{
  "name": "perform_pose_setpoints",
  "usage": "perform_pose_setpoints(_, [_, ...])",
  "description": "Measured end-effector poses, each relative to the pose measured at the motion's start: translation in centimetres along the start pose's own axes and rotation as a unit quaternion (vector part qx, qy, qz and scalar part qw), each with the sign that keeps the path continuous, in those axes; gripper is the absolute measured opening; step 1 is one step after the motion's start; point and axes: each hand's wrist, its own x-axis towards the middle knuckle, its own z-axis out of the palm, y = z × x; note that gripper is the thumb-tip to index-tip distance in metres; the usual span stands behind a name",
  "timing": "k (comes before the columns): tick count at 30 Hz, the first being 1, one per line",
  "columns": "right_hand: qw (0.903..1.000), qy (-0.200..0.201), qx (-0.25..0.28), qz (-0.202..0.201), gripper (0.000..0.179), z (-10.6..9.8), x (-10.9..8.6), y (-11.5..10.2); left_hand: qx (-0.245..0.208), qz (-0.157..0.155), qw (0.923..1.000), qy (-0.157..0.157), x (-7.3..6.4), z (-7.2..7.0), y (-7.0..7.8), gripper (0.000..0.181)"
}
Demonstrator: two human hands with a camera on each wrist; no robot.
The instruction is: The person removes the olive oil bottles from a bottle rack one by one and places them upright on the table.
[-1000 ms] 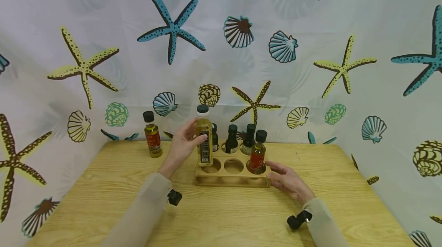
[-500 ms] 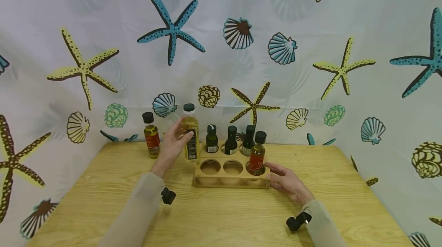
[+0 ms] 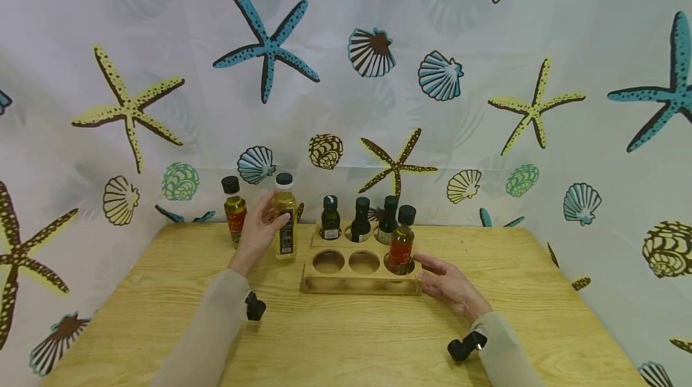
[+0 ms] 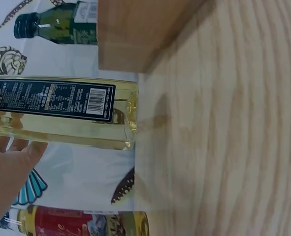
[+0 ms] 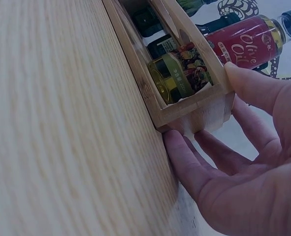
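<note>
My left hand (image 3: 256, 232) grips an oil bottle (image 3: 286, 228) with pale yellow oil, a black label and a dark cap. It is upright left of the rack, its base close over the table. In the left wrist view, the bottle (image 4: 66, 110) shows its barcode side. My right hand (image 3: 453, 286) holds the right end of a wooden bottle rack (image 3: 359, 284), thumb at its upper corner and fingertips along the end panel. A red-labelled olive oil bottle (image 3: 402, 246) stands in the front right hole. The other two front holes have no bottle in them.
Three dark bottles, including a green glass bottle (image 3: 330, 219), stand in the rack's back row. Another red-labelled oil bottle (image 3: 234, 213) stands on the table (image 3: 346, 339) at the left, partly behind my left hand. A patterned curtain (image 3: 346, 92) hangs behind the table.
My left hand has carried the pale oil bottle leftward from over the rack's front left hole and lowered it beside the rack. My right hand has stayed at the rack's end.
</note>
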Motion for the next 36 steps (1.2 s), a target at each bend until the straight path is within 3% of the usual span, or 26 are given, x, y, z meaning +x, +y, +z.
perform_pose_setpoints(15, [1.0000,0.005,0.004,0.005,0.057,0.1,0.0,0.2,-0.020,-0.049,0.9986,0.005,0.5,-1.6,-2.2,0.072])
perform_pose_setpoints(26, [0.9999,0.009,0.004,0.004,0.058,0.1,0.0,0.7,-0.036,-0.055,0.9978,-0.006,1.0,-1.8,-3.2,0.072])
perform_pose_setpoints(36, [0.9999,0.007,0.007,0.004,0.059,0.0,0.1,0.4,-0.013,-0.068,0.9974,-0.018,1.8,-2.6,-3.2,0.070])
